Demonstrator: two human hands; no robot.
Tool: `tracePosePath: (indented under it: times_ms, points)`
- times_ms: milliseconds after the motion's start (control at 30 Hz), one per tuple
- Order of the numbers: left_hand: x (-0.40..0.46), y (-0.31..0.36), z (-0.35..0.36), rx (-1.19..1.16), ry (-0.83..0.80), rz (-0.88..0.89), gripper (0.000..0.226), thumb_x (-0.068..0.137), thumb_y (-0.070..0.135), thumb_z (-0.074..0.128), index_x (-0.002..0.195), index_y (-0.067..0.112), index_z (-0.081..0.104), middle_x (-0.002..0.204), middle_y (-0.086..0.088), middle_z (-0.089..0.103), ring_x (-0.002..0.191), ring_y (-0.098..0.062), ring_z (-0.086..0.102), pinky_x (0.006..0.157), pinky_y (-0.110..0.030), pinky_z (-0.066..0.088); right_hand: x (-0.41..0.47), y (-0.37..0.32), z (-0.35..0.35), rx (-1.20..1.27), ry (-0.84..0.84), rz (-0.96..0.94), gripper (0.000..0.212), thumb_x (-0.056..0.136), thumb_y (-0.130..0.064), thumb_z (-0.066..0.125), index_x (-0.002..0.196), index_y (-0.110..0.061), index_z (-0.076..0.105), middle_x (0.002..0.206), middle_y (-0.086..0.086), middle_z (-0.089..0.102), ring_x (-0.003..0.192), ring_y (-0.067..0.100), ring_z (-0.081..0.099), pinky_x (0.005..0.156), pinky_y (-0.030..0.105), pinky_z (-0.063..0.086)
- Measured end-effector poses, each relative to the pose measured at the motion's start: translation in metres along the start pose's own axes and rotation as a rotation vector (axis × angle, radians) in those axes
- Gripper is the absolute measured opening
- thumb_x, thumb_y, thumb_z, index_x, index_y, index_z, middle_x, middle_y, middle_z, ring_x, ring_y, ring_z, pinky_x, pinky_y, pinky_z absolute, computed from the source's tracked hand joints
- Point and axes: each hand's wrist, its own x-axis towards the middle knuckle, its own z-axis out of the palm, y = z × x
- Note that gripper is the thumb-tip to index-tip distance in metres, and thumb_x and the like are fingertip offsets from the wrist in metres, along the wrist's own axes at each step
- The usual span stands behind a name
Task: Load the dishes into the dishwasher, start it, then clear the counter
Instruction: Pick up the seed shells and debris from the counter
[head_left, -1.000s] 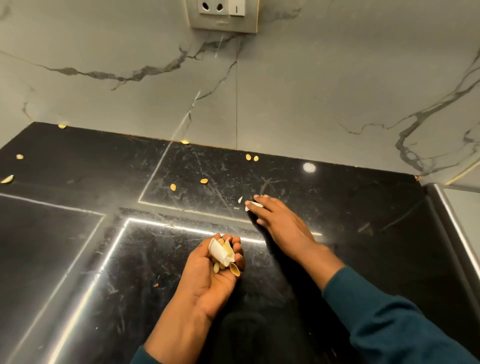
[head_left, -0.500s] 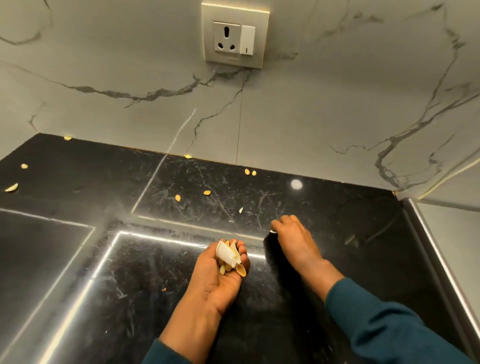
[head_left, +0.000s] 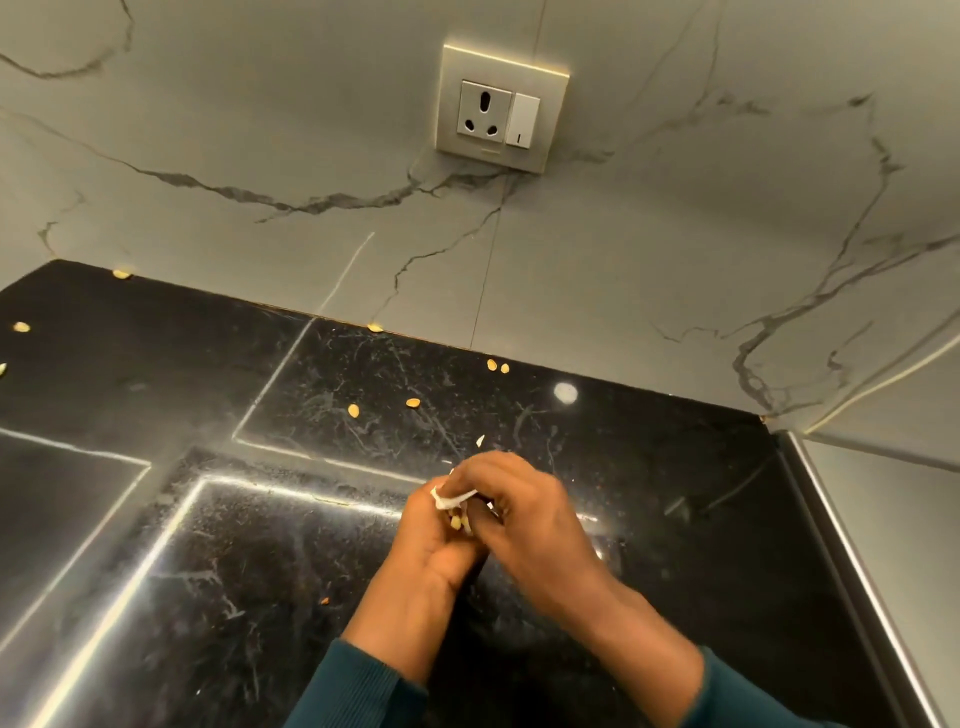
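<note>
Counter (head_left: 675, 519): black, glossy and scratched stone, meeting a grey veined wall that carries a socket and switch plate (head_left: 501, 106). No dishes and no dishwasher in view; judged to be at the last part of the task, clearing the counter.

Seeds (head_left: 353, 410): pale yellow, loose on the counter. One pair near the wall joint, two more toward the middle, one at the joint itself, three at the far left. One white sliver (head_left: 480, 440) lies just beyond the hands. A tiny orange crumb (head_left: 324, 601) sits near the left forearm. All are well apart from one another, so each likely needs its own pick.

Left hand (head_left: 431, 540): palm up, fingers cupped round a small heap of scraps (head_left: 456, 512), white bits on top and yellow seeds beneath. Held as a bowl, apparently so that pickings collect in one place rather than go to a bin one by one.

Right hand (head_left: 524, 514): laid over the left palm, fingers bent down onto the heap, touching the white piece. Blurred; whether it pinches a piece or has let go cannot be told. Its place suggests a drop-off into the left palm.

Sleeves (head_left: 363, 691): dark teal, at both wrists.
</note>
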Motion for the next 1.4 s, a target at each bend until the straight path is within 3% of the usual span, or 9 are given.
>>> tracePosePath:
  times_ms: [100,333,433,500,600,767,933,1233,1400]
  points:
    - [0.0,0.007,0.012,-0.134,0.073,-0.039,0.05,0.091,0.009,0.035,0.045,0.005,0.054,0.044,-0.007,0.047,0.035,-0.014,0.052,0.038,-0.015,0.045,-0.003,0.017,0.01,-0.139,-0.004,-0.181,0.018,0.087,0.003,0.057,0.096,-0.006,0.069,0.103,0.001,0.065,0.097,0.016,0.058,0.085,0.026,0.049]
    - [0.012,0.016,0.004,-0.176,0.116,-0.099,0.022,0.09,0.013,0.039,0.077,0.005,0.055,0.064,-0.008,0.05,0.052,-0.018,0.056,0.047,-0.019,0.051,0.005,0.03,0.007,-0.23,-0.099,-0.208,0.028,0.084,0.001,0.063,0.108,-0.011,0.07,0.116,-0.002,0.066,0.126,0.017,0.047,0.106,0.032,0.04]
    - [0.018,0.018,0.004,-0.176,0.098,-0.053,0.021,0.092,0.012,0.039,0.083,0.005,0.057,0.073,-0.009,0.055,0.068,-0.02,0.055,0.064,-0.027,0.051,0.01,0.021,-0.004,0.002,-0.121,-0.078,0.03,0.089,-0.006,0.063,0.117,-0.014,0.068,0.127,-0.007,0.062,0.129,0.009,0.047,0.106,0.027,0.039]
    - [0.019,0.018,0.005,-0.208,0.125,-0.02,0.021,0.092,0.009,0.04,0.083,0.003,0.058,0.068,-0.011,0.061,0.07,-0.019,0.056,0.058,-0.025,0.053,0.011,0.022,-0.012,0.083,-0.004,0.03,0.029,0.092,-0.007,0.063,0.117,-0.019,0.068,0.121,-0.012,0.064,0.119,0.005,0.055,0.099,0.023,0.045]
    - [0.019,0.02,0.003,-0.262,0.157,0.01,0.019,0.089,0.006,0.041,0.087,0.0,0.059,0.076,-0.015,0.062,0.072,-0.022,0.058,0.055,-0.029,0.055,0.005,0.06,-0.019,-0.202,0.168,0.238,0.026,0.091,-0.007,0.062,0.112,-0.02,0.069,0.108,-0.011,0.065,0.103,0.005,0.058,0.088,0.02,0.049]
    - [0.016,0.028,-0.003,-0.307,0.181,0.062,0.02,0.093,0.008,0.041,0.088,0.0,0.059,0.079,-0.015,0.061,0.073,-0.023,0.057,0.053,-0.03,0.056,-0.02,0.118,0.0,-0.473,-0.047,0.62,0.012,0.094,-0.012,0.055,0.103,-0.016,0.062,0.105,-0.002,0.051,0.103,0.017,0.046,0.069,0.018,0.028]
    - [0.01,0.033,-0.009,-0.313,0.237,0.117,0.021,0.095,0.01,0.042,0.089,-0.002,0.058,0.082,-0.016,0.06,0.075,-0.023,0.058,0.052,-0.032,0.056,0.004,0.124,0.02,-0.476,-0.063,0.491,0.014,0.093,-0.01,0.05,0.079,-0.014,0.052,0.083,-0.005,0.043,0.083,0.014,0.039,0.063,0.027,0.023]
    - [-0.002,0.04,-0.018,-0.351,0.263,0.183,0.022,0.095,0.012,0.044,0.091,-0.003,0.06,0.076,-0.016,0.063,0.075,-0.022,0.059,0.057,-0.033,0.057,0.067,0.129,0.041,-0.393,-0.159,0.294,0.022,0.094,-0.012,0.055,0.115,-0.017,0.063,0.104,-0.001,0.056,0.097,0.015,0.047,0.082,0.035,0.048]
    - [0.003,0.04,-0.021,-0.339,0.273,0.188,0.023,0.095,0.013,0.042,0.094,-0.002,0.059,0.08,-0.016,0.062,0.076,-0.022,0.058,0.057,-0.033,0.057,0.059,0.125,0.043,-0.572,-0.276,0.155,0.015,0.09,-0.007,0.058,0.103,-0.014,0.056,0.1,0.002,0.05,0.097,0.018,0.044,0.075,0.037,0.049]
